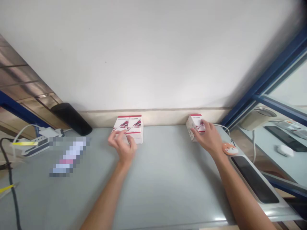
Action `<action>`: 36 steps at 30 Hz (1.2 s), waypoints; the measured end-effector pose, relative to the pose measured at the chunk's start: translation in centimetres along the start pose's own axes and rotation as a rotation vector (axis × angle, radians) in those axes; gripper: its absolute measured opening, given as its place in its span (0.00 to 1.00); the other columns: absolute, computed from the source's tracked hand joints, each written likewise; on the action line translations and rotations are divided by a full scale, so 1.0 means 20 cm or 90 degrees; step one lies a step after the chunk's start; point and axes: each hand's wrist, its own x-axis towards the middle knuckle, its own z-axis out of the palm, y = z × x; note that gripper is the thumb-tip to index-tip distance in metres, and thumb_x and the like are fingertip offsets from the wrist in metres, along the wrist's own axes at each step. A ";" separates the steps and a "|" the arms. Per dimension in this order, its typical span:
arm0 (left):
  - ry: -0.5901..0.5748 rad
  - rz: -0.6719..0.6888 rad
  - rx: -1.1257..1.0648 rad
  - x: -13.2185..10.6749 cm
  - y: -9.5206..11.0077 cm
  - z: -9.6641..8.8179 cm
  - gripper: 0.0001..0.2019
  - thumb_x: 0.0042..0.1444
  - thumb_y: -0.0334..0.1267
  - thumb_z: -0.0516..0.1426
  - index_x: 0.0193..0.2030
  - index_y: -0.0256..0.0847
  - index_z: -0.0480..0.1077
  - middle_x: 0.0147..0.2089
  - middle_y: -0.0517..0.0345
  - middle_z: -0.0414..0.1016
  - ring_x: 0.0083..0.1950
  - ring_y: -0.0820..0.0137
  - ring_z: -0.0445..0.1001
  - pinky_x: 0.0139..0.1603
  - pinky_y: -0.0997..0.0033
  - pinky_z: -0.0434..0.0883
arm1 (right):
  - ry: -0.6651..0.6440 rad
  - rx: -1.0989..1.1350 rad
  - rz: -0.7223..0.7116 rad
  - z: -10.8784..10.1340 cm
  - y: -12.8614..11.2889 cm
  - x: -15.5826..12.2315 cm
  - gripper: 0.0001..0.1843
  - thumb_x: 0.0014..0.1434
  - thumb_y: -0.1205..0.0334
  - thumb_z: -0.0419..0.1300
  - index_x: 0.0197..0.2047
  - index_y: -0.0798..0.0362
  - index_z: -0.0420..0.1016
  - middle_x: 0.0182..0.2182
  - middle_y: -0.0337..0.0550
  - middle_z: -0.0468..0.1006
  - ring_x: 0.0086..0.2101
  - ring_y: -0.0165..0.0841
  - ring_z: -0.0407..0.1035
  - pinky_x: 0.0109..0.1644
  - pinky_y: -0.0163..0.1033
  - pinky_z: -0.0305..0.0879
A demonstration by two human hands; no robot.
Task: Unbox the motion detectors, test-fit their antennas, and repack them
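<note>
Two small white-and-red boxes [131, 126] stand side by side against the low ledge at the back of the grey table [168, 179]. My left hand [122, 146] reaches to them, its curled fingers touching their front. A third white-and-red box [194, 124] stands tilted further right by the ledge. My right hand [209, 137] is closed round that box, with fingers on its front and side.
A black cylinder [71, 118] lies at the back left beside a white power strip [35, 142] with cables. A blurred patch [68, 156] covers something on the left. A phone [254, 179] and an orange charm [229, 149] lie at the right edge. A blue window frame [263, 83] rises on the right.
</note>
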 end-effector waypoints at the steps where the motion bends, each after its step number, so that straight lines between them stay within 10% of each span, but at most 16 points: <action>1: -0.018 0.028 -0.014 -0.02 0.03 0.00 0.14 0.56 0.31 0.60 0.50 0.40 0.68 0.53 0.45 0.64 0.59 0.53 0.67 0.65 0.43 0.61 | 0.007 0.008 0.009 0.00 -0.01 -0.01 0.40 0.63 0.34 0.59 0.68 0.52 0.68 0.59 0.60 0.77 0.56 0.56 0.72 0.59 0.57 0.67; 9: -0.353 0.113 -0.241 -0.14 0.37 -0.01 0.12 0.68 0.32 0.55 0.56 0.45 0.69 0.45 0.52 0.78 0.44 0.67 0.79 0.47 0.64 0.78 | 0.035 0.416 -0.021 -0.06 -0.17 -0.13 0.26 0.72 0.42 0.54 0.64 0.48 0.70 0.58 0.53 0.78 0.54 0.47 0.74 0.57 0.51 0.72; 13: -0.511 -0.122 -0.426 -0.18 0.49 -0.01 0.29 0.74 0.44 0.52 0.76 0.46 0.45 0.57 0.42 0.78 0.53 0.64 0.82 0.49 0.63 0.82 | -0.223 0.558 -0.092 -0.06 -0.32 -0.26 0.22 0.77 0.47 0.45 0.60 0.46 0.74 0.52 0.47 0.82 0.48 0.43 0.78 0.51 0.47 0.76; 17: -0.522 -0.278 -0.526 -0.21 0.51 -0.02 0.33 0.68 0.50 0.61 0.72 0.47 0.50 0.57 0.44 0.77 0.51 0.62 0.83 0.47 0.62 0.83 | -0.323 0.450 -0.250 -0.06 -0.40 -0.35 0.19 0.76 0.52 0.51 0.64 0.44 0.72 0.57 0.49 0.81 0.52 0.45 0.77 0.57 0.52 0.74; 21: -0.451 -0.121 -0.431 -0.23 0.48 -0.04 0.37 0.60 0.41 0.69 0.70 0.47 0.56 0.59 0.45 0.76 0.55 0.60 0.82 0.53 0.61 0.81 | -0.273 0.366 -0.362 -0.07 -0.39 -0.36 0.32 0.73 0.51 0.56 0.76 0.44 0.53 0.66 0.54 0.74 0.60 0.48 0.73 0.61 0.56 0.72; 26: -0.492 0.023 -0.361 -0.21 0.47 -0.04 0.37 0.61 0.41 0.68 0.72 0.46 0.55 0.61 0.42 0.76 0.60 0.57 0.80 0.59 0.55 0.79 | -0.257 0.378 -0.367 -0.09 -0.36 -0.33 0.20 0.74 0.48 0.55 0.64 0.44 0.67 0.53 0.50 0.82 0.46 0.43 0.78 0.50 0.49 0.73; 31: -0.507 0.235 -0.331 -0.22 0.47 -0.05 0.38 0.63 0.38 0.64 0.75 0.49 0.52 0.60 0.44 0.77 0.59 0.55 0.79 0.58 0.51 0.79 | -0.270 0.542 -0.156 -0.11 -0.35 -0.33 0.34 0.77 0.41 0.34 0.35 0.47 0.73 0.28 0.42 0.75 0.30 0.38 0.70 0.35 0.44 0.66; 36: -0.350 0.376 -0.325 -0.24 0.51 -0.06 0.28 0.56 0.44 0.70 0.61 0.70 0.69 0.55 0.62 0.78 0.57 0.62 0.76 0.58 0.59 0.76 | -0.397 0.597 0.050 -0.15 -0.44 -0.32 0.25 0.75 0.40 0.49 0.38 0.47 0.76 0.32 0.38 0.75 0.31 0.34 0.68 0.33 0.38 0.66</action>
